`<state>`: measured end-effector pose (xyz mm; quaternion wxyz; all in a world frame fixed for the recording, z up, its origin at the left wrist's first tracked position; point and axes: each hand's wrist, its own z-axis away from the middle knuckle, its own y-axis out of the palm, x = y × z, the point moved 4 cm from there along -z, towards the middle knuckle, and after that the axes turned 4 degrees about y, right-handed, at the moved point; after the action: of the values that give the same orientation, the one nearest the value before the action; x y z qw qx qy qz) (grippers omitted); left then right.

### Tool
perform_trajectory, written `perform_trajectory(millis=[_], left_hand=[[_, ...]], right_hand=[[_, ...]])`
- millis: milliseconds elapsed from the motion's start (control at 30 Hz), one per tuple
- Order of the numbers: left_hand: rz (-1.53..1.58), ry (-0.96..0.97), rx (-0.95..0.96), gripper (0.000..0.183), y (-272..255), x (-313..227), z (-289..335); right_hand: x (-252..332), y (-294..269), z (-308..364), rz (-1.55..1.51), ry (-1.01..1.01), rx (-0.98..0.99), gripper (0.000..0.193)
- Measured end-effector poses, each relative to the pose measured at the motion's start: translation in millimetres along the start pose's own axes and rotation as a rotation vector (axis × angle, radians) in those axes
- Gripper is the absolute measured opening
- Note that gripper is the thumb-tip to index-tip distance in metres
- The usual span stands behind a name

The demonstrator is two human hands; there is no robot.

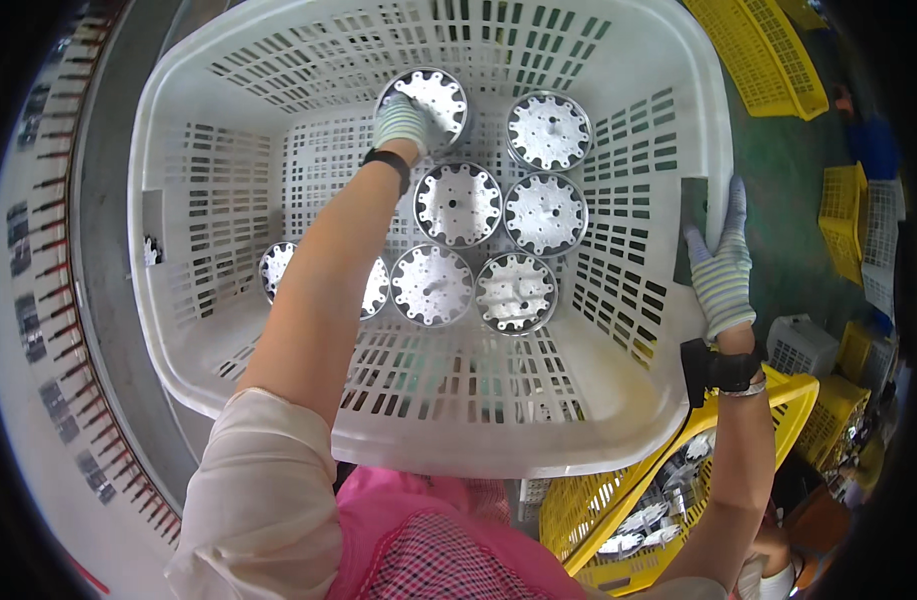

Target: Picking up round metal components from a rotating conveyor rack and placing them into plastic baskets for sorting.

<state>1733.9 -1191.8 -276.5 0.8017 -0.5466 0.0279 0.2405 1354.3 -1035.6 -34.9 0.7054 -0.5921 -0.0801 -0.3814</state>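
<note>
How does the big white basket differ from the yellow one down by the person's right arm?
The white basket is much larger and sits right in front of the person, with round metal discs laid flat in a single layer. The yellow basket is lower, at the right, its metal parts heaped. The left hand reaches into the white one; the right hand grips its rim. Both are slotted plastic.
</note>
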Motion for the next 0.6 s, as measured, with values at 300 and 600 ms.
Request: perform_trajectory(millis=[300, 600], left_hand=[[0.436, -0.268, 0.266, 0.043, 15, -5, 12], [-0.065, 0.324, 0.418, 0.023, 193, -37, -48]], right_hand=[[-4, -4, -2, -0.012, 0.011, -0.025, 0.074], [-10, -24, 7, 0.167, 0.022, -0.081, 0.073]])
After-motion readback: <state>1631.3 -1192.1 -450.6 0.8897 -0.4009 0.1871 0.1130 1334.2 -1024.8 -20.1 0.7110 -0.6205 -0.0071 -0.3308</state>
